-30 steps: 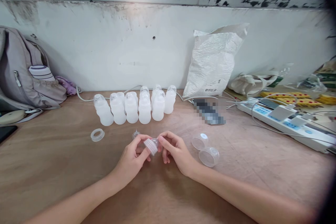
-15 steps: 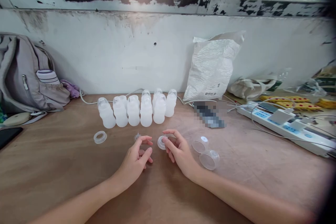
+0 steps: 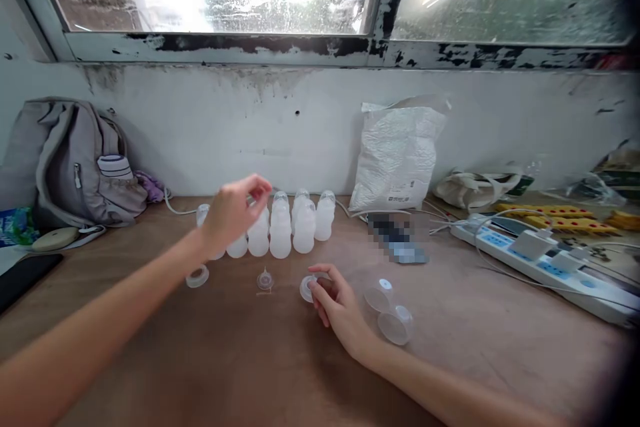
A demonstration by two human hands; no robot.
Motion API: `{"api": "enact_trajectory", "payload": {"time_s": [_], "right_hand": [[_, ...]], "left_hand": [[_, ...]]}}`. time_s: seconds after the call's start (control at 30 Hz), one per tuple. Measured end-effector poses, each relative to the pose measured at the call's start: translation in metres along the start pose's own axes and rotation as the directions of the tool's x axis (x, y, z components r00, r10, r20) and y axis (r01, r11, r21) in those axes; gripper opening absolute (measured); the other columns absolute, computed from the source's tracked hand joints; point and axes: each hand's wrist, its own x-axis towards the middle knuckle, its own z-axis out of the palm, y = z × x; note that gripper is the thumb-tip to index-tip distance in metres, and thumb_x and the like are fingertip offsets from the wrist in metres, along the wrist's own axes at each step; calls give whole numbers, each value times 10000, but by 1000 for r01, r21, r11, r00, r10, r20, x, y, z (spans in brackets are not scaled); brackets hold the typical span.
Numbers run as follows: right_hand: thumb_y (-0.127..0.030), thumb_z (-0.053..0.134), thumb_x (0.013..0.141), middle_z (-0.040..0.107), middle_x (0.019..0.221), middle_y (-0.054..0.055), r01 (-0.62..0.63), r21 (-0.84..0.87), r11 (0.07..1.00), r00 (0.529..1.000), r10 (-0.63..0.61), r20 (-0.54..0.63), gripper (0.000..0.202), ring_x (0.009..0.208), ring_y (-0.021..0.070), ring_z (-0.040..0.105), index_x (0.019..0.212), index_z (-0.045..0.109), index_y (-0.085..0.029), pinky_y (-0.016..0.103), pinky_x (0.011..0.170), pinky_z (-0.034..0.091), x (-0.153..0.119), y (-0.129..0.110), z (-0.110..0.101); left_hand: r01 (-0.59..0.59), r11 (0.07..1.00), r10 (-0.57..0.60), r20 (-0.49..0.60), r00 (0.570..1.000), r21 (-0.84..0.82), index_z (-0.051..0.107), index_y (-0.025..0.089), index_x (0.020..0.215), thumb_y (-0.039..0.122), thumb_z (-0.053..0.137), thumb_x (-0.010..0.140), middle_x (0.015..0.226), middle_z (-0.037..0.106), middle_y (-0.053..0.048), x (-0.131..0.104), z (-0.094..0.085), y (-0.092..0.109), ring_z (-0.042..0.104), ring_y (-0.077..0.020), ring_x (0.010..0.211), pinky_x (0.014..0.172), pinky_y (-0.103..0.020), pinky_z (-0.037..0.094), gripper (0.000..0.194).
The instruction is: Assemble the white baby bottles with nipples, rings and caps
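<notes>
My left hand (image 3: 234,215) is raised over the left part of a group of frosted white bottles (image 3: 280,233), several of them with clear domed caps. Its fingers are bent, with a gap between thumb and forefinger, and it hides some bottles. On the tabletop, my right hand (image 3: 339,310) has its thumb and fingers at the right edge of a whitish plastic ring (image 3: 306,289). A clear nipple-like piece (image 3: 265,280) lies between the hands. Another white ring (image 3: 198,276) lies below my left wrist. Two clear cups (image 3: 395,325) rest on their sides, right of my right hand.
A grey backpack (image 3: 85,167) stands at the left, near a dark phone-like slab (image 3: 30,280). Against the wall leans a white plastic mailing bag (image 3: 400,153). A blurred-out phone (image 3: 400,240) lies before it. A power strip (image 3: 540,270) with cables spans the right side.
My left hand has moved up and left, away from the clear nipple-like piece to the bottles. My right hand stays at the ring. The view has tilted upward.
</notes>
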Motion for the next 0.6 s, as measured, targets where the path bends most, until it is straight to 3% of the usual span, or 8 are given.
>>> {"api": "enact_trajectory", "payload": {"time_s": [0.07,0.1,0.17,0.3,0.37,0.47,0.6], "right_hand": [[-337,502,797,385,540,-79,26,-7,1000,999,-26,-31,217,395,56,305,947,438,-195,168,351,230,0,-1,0],[-330,510,789,387,544,-76,34,-12,999,998,-34,-48,216,403,57,311,939,441,-191,169,355,231,-1,-1,0],[-325,519,775,396,556,-69,29,-23,999,997,-30,-71,222,421,64,333,934,444,-189,170,357,229,-1,-1,0],[-311,510,770,421,571,-57,12,-36,999,996,-15,-83,212,464,82,373,932,450,-188,174,379,253,-1,-1,-1],[-301,499,776,423,570,-55,24,-51,998,997,-28,-77,198,483,90,379,931,451,-189,181,402,274,0,0,-1],[-283,481,786,410,557,-61,65,-105,992,995,-72,-67,170,497,96,377,925,452,-192,193,438,293,1,2,-2],[-259,455,793,408,554,-59,108,-220,970,990,-126,-68,154,518,111,403,932,455,-191,208,479,319,3,6,-4]], "left_hand": [[57,980,-95,192,977,191,592,164,958,270,428,812,870,644,-41,40,-3,-15,589,-162,776,693,-261,439,244],[79,955,-178,336,925,287,580,169,1020,289,419,813,952,636,-55,57,-2,-23,585,-176,831,716,-265,435,288],[87,934,-253,471,845,346,632,163,935,307,530,740,934,654,-67,82,4,-35,595,-201,811,698,-272,440,263],[41,893,-362,664,654,447,671,154,756,254,684,621,841,677,-66,102,22,-45,609,-214,746,667,-281,456,169],[-9,865,-402,701,589,502,649,138,798,269,671,680,867,658,-61,103,30,-45,603,-202,774,685,-305,470,178],[-92,825,-419,713,562,558,597,131,911,306,559,811,936,617,-46,99,37,-41,588,-161,821,724,-337,482,205],[-181,783,-373,682,629,596,642,148,845,226,604,728,940,640,-80,101,30,-32,602,-216,817,678,-312,461,145]]}}
